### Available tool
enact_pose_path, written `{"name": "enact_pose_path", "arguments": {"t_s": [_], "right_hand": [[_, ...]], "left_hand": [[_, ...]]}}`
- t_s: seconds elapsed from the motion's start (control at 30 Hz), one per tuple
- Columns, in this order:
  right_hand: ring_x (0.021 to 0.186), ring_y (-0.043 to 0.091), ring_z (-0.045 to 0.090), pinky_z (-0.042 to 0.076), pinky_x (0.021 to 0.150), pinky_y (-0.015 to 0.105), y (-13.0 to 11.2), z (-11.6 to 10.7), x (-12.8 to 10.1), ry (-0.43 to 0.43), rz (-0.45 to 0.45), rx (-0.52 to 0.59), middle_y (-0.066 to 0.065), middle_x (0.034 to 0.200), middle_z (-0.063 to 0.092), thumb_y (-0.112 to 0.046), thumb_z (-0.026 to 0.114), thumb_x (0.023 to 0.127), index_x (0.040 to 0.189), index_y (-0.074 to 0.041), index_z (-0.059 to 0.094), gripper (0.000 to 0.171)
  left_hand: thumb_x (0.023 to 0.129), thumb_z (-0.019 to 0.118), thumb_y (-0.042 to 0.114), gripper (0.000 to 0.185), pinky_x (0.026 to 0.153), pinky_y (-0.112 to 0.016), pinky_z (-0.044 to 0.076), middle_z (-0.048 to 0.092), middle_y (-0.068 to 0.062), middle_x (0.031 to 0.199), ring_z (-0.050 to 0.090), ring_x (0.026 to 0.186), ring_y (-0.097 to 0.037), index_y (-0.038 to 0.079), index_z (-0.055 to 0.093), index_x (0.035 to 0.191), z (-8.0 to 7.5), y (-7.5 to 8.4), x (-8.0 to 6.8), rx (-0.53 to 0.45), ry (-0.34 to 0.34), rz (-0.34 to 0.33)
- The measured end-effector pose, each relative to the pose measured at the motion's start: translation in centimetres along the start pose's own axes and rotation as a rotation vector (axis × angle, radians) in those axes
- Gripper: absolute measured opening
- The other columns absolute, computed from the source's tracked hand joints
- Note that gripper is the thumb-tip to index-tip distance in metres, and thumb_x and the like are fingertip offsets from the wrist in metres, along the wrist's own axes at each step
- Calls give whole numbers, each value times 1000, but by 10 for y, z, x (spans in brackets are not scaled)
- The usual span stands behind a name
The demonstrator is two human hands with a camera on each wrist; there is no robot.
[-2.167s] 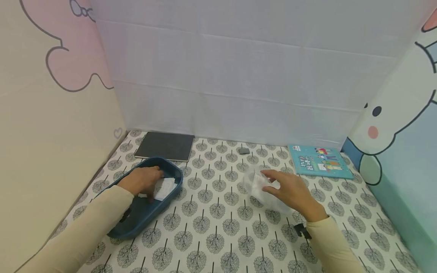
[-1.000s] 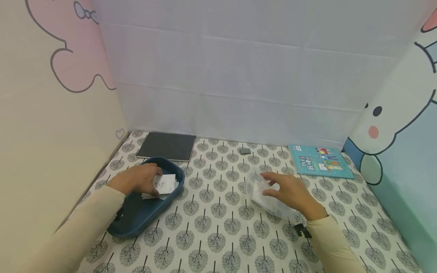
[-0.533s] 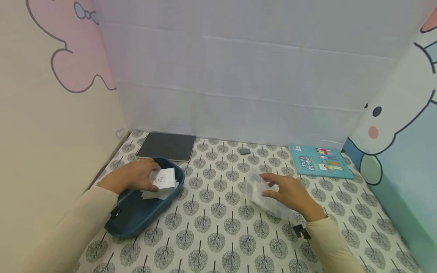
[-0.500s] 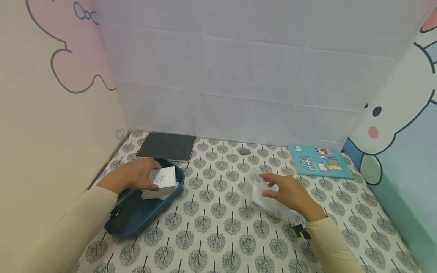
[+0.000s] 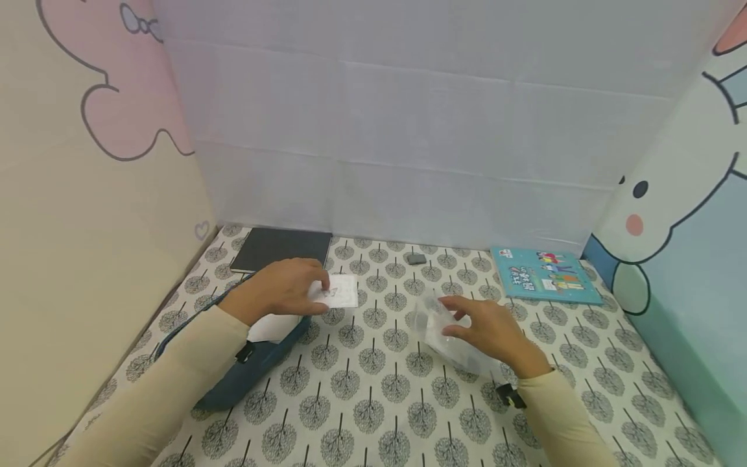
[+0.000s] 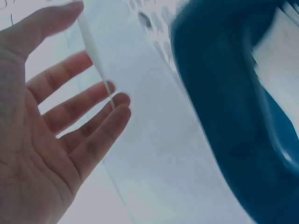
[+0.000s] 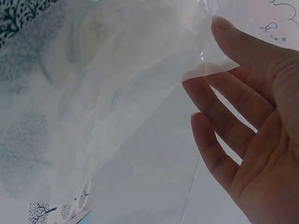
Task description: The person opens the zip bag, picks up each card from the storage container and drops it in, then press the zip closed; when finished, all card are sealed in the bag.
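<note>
My left hand (image 5: 283, 288) pinches a white square card (image 5: 344, 292) with a small drawing printed on it, between thumb and fingers. In the left wrist view the card (image 6: 95, 53) is seen nearly edge-on and looks thin. Below that hand stands a dark blue basket (image 5: 274, 357), and more white cards (image 5: 271, 327) lie inside it, partly hidden by the arm. My right hand (image 5: 490, 331) pinches the upper edge of a translucent plastic bag (image 5: 458, 353). Through its film shows something white. The bag (image 7: 70, 102) spreads out loosely from the fingertips in the right wrist view.
A black notebook (image 5: 280, 246) lies behind the basket at the back left. At the back centre is a small grey block (image 5: 416, 259), and a turquoise picture book (image 5: 543, 275) lies at the back right. Fabric walls (image 5: 362, 130) close off the back and both sides.
My left hand has risen out of the basket and moved right with the white card, which now hangs past the basket's right rim. The right hand and bag have barely moved.
</note>
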State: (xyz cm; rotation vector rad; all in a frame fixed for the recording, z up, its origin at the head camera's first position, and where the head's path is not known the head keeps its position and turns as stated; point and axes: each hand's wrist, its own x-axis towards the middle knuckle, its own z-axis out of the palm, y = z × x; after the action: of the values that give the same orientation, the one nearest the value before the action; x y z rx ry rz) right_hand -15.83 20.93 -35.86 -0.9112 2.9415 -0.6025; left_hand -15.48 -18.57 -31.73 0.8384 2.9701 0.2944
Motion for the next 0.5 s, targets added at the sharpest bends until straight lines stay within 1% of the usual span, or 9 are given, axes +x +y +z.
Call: {"name": "enact_pose_path", "arguments": {"t_s": [0.17,0.27,0.37,0.5], "right_hand": [[69,12,61,42,55,30,0,3,0,11,-2,-3,2,101,74,-36,78,87,137,-16,62,55],[69,10,60,42,54,29,-1,4,1,10,3,0,1,103,74,-36,78,87,137,-17,63,55],[70,11,62,42,54,29,-3,6,1,0,10,8,1,105,73,-36,78,87,137,-17,63,55],[78,19,66,45,58,31,-5,8,1,1,3,1,2,105,73,-35,78,87,137,-16,63,55]], "left_hand": [[83,77,44,31,82,-44,54,63,1,123,64,105,-23,20,71,102,8,26,22,1,9,43],[83,77,46,32,84,-41,54,64,2,125,63,109,-22,21,71,102,18,40,35,14,10,71],[82,77,47,33,82,-39,55,65,4,123,64,107,-19,22,71,102,27,54,46,26,12,109],[83,76,48,33,77,-36,55,66,5,121,64,101,-18,23,71,104,34,71,57,54,-5,149]]}}
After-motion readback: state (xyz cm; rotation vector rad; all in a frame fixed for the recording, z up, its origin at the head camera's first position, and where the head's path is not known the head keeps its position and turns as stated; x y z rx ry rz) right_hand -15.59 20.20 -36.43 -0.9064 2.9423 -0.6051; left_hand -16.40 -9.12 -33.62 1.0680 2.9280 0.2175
